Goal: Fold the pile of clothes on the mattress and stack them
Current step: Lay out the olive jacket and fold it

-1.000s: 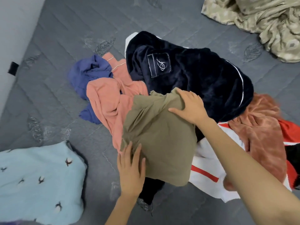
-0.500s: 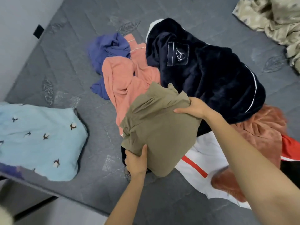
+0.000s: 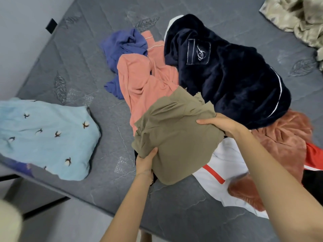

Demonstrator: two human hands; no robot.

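Both hands hold the folded olive garment (image 3: pixel 176 137) above the near part of the clothes pile on the grey mattress (image 3: pixel 73 70). The left hand (image 3: pixel 145 162) grips its lower left edge, thumb on top. The right hand (image 3: pixel 218 124) grips its right edge. Behind it lie the pink garment (image 3: pixel 141 81) and the dark navy robe (image 3: pixel 227 81).

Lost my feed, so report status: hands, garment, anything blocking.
Left hand grips olive garment, near edge; right hand, far edge. Garment bundled, held over pile. Nothing blocking.
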